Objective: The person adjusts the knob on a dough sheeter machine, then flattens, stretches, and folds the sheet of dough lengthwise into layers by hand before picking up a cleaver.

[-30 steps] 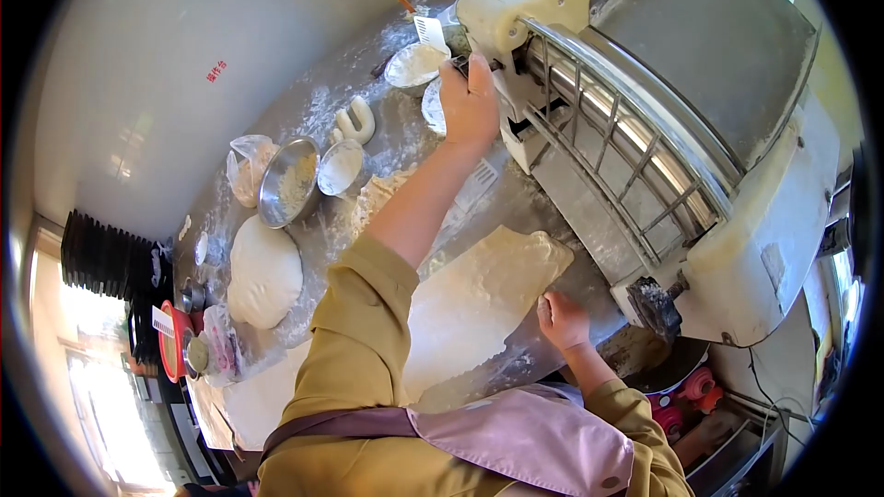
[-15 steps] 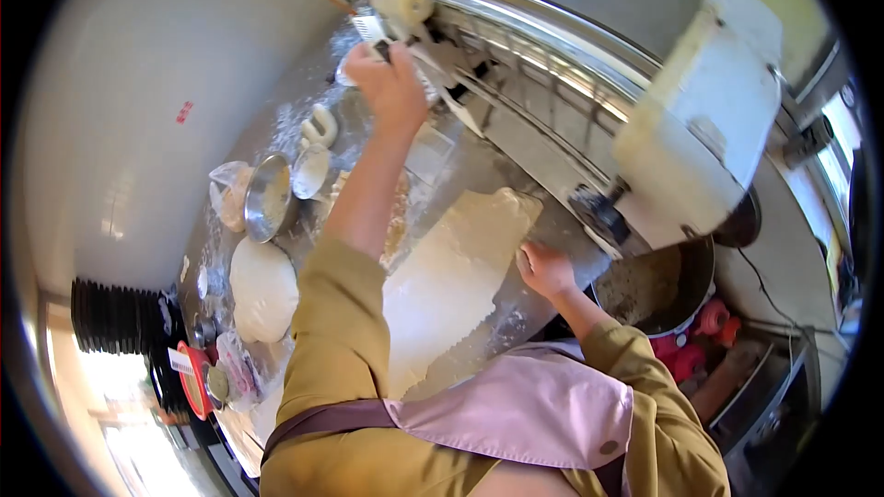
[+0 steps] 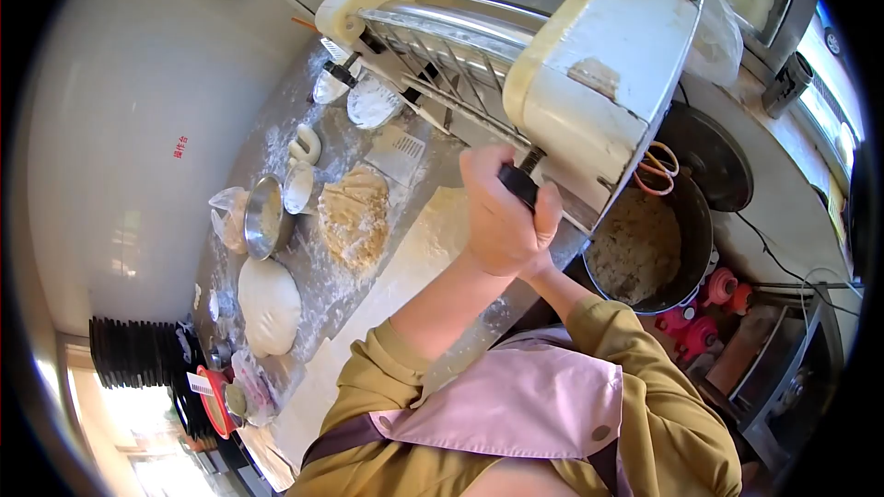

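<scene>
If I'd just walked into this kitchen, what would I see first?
Probably the big machine at the top, with the left hand gripping its black knob. Then, over on the left of the floury table, a smooth lump of white dough and a crumbly golden heap beyond it.

The one view looks from the wearer's head, facing forward and steeply down, through a wide lens with rounded dark corners. The apron [image 3: 525, 396] fills the near bottom edge; the left hand [image 3: 505, 221] sits mid-frame, the machine [image 3: 589, 64] above, the wall [image 3: 138, 129] left, the pot [image 3: 697, 239] right. The table [image 3: 308, 281] runs slantwise.
</scene>
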### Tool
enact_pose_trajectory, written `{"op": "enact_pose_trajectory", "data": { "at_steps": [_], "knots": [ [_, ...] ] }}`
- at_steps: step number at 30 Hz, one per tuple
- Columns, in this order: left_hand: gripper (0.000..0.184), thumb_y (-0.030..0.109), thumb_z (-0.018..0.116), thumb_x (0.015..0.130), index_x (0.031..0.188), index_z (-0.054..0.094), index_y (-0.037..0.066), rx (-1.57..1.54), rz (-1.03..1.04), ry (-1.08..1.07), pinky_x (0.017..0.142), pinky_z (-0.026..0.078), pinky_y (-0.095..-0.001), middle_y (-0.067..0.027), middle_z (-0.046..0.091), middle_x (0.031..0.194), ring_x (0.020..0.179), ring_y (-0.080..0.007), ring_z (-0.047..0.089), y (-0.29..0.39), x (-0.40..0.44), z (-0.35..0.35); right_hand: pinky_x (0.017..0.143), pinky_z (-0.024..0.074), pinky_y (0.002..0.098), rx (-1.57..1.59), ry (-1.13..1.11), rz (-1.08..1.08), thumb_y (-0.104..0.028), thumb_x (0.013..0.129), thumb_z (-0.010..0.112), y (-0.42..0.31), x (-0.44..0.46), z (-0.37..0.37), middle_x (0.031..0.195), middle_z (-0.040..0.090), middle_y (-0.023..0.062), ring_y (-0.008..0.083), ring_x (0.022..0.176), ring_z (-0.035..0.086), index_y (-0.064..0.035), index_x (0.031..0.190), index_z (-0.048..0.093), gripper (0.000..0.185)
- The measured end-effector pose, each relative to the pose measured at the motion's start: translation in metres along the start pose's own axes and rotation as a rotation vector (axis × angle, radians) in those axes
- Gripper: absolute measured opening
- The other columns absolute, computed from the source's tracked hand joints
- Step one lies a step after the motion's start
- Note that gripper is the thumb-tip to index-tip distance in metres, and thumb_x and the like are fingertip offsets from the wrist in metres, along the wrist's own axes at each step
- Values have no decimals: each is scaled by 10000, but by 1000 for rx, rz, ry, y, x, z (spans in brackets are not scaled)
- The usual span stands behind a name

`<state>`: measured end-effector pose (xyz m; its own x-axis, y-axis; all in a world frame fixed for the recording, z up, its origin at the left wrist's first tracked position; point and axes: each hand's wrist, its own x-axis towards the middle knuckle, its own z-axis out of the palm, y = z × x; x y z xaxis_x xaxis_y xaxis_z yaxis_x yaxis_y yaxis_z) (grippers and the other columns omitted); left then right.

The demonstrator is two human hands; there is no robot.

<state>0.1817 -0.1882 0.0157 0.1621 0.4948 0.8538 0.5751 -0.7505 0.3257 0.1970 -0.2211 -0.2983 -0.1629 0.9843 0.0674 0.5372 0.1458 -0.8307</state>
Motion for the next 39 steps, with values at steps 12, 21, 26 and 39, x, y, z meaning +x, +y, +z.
{"op": "enact_pose_trajectory", "data": {
  "at_steps": [12, 21, 26, 39],
  "knots": [
    [566, 507, 466, 987, 1227, 400, -1, -706, -1357, -103, 604, 528, -345, -160, 512, 973, 680, -261, 540, 66, 47, -33, 615, 515, 495, -88, 276, -257, -264, 868, 576, -33, 8, -23, 811, 650, 149, 382, 701, 638, -72, 890, 613, 197],
    [475, 342, 587, 952, 1185, 408, -31, 57, 99, -42, 650, 489, -405, -210, 481, 1115, 776, -301, 555, 3, 9, -9, 639, 530, 486, -225, 241, -235, -293, 879, 564, -31, 12, -18, 846, 659, 144, 351, 744, 658, -93, 924, 626, 214],
    [433, 498, 461, 973, 1072, 431, 78, -1051, -1608, -26, 450, 388, -283, -95, 502, 809, 522, -142, 444, 47, 48, -26, 658, 529, 484, -123, 244, -211, -306, 896, 544, -21, 14, -11, 886, 661, 139, 353, 765, 660, -99, 937, 617, 224],
    [446, 265, 632, 900, 1146, 437, -51, 111, -383, -45, 695, 502, -490, -279, 568, 911, 752, -467, 600, 41, 12, -13, 880, 448, 465, -284, -119, -528, -380, 895, 571, 2, 16, -56, 1152, 575, 186, 369, 1064, 551, -109, 1223, 553, 426]
  ]
}}
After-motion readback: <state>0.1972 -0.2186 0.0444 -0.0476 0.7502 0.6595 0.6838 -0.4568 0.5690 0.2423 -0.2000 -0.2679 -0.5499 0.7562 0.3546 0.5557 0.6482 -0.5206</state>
